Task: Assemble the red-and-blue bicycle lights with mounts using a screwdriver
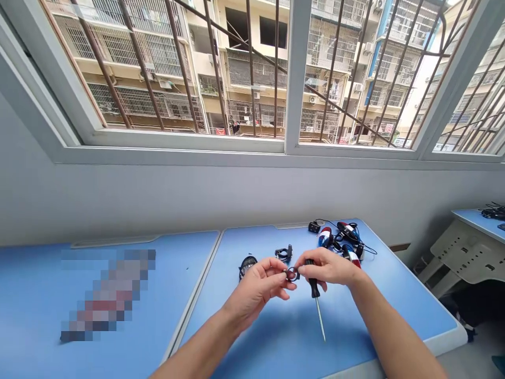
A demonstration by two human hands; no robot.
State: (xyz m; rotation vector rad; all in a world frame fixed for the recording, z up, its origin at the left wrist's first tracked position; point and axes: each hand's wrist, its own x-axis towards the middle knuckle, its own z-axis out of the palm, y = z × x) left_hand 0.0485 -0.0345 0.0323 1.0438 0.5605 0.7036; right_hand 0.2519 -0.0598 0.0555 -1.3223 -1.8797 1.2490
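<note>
A small dark ring-shaped part (pixel 292 274) is pinched between my two hands above the blue table. My left hand (pixel 260 287) grips its left side with thumb and fingertips. On the other side, the thumb and index finger of my right hand (pixel 329 267) hold its edge. A screwdriver (pixel 314 288) with a black handle is also tucked in my right hand, its metal shaft pointing down toward the tabletop. Behind my hands lies a black clamp-like part (pixel 284 254). A black round item (pixel 248 265) sits beyond my left hand, partly covered by it.
Red, white and blue items (pixel 325 238) with black cables lie at the back right, beside a small black box (pixel 314 227). A pixelated object (pixel 110 295) is on the left table (pixel 35 295). Another desk (pixel 473 223) stands far right; a barred window is above.
</note>
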